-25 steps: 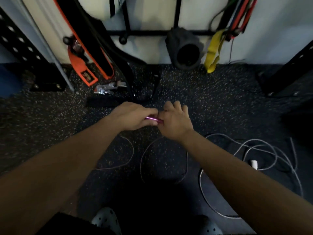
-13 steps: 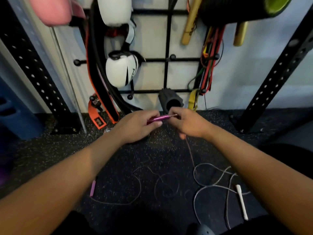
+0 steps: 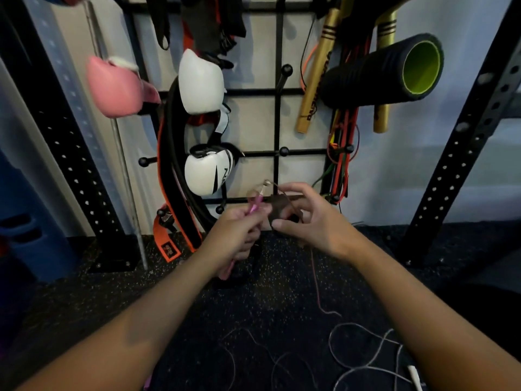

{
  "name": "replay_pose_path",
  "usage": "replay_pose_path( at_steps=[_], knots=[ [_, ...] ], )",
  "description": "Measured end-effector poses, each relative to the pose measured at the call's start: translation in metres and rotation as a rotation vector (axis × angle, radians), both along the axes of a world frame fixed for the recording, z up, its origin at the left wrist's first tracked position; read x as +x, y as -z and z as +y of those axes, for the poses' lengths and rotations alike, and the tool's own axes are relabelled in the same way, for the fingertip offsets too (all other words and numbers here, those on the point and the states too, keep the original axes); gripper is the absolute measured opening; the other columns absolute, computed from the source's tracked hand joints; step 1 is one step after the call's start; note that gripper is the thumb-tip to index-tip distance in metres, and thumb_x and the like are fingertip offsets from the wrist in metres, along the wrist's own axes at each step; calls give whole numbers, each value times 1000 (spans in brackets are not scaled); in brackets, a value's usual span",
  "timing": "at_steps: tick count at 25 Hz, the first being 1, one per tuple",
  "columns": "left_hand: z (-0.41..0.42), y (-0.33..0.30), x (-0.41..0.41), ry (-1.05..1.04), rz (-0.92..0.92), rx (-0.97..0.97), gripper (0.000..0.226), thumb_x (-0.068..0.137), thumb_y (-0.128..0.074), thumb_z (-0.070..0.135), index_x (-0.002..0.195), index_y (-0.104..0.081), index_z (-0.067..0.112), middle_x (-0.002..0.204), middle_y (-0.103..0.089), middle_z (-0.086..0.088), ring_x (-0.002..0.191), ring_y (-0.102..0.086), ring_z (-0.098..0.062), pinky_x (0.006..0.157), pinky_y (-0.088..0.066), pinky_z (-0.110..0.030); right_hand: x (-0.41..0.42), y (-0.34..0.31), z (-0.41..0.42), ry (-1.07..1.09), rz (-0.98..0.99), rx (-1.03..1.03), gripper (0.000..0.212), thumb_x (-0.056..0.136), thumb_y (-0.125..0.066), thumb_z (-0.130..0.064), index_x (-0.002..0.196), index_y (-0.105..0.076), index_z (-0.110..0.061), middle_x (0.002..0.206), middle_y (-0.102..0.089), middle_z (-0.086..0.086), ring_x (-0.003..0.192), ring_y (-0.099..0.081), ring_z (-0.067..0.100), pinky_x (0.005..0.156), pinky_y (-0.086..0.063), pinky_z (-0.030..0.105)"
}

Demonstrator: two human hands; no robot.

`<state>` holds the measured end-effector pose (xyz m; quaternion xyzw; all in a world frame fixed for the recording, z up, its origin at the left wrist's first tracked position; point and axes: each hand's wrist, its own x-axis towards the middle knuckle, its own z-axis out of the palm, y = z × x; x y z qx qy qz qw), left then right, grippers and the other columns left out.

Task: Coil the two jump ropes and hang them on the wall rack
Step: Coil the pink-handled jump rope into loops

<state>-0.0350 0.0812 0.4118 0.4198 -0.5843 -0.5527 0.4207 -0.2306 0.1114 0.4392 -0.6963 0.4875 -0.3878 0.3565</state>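
Note:
My left hand (image 3: 239,235) grips a pink jump-rope handle (image 3: 255,206) that points up and to the right. Just right of it, my right hand (image 3: 307,218) pinches the thin pink cord (image 3: 315,280) near the handle's metal tip; the cord drops to the floor below. A second pink handle (image 3: 146,385) peeks out at the bottom edge under my left arm. The white jump rope (image 3: 363,351) lies in loose loops on the floor at lower right, its white handle (image 3: 414,375) beside my right forearm. The black wall rack (image 3: 277,119) with knob pegs stands straight ahead.
On the rack hang white boxing gloves (image 3: 201,83), a pink glove (image 3: 114,91), an orange-edged belt (image 3: 166,176), coloured bands (image 3: 341,153), gold sticks (image 3: 315,77) and a black-green foam roller (image 3: 389,71). Black perforated uprights (image 3: 462,142) flank it. The floor is speckled black rubber.
My view and both hands have risen from the floor to the rack. The pink handle has tilted from level to pointing upward, and its cord trails lower from my right hand.

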Motion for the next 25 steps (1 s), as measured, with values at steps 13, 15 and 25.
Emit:
replay_pose_path(
  at_steps=[13,15,25],
  knots=[
    [3,-26,10,182,807,183,51,105,-41,42,118,-71,2,113,-77,-17,103,-76,-24,89,-62,-33,35,39,3,-76,26,17,45,109,-38,-40,76,-63,-57,60,-47,-9,50,-42,5,48,-34,20],
    [-4,-25,14,172,760,102,52,108,-36,41,136,-59,3,136,-68,-14,128,-64,-25,113,-45,-41,42,38,12,-215,176,54,36,109,-39,-38,91,-66,-53,61,-51,-12,53,-46,0,53,-38,18],
    [11,-13,9,290,-52,-22,49,100,-44,53,91,-67,11,52,-51,1,40,-52,-15,52,-48,-28,11,-12,7,185,151,-357,9,88,-74,-39,85,-76,-31,56,-58,-8,48,-46,11,48,-44,31]
  ],
)
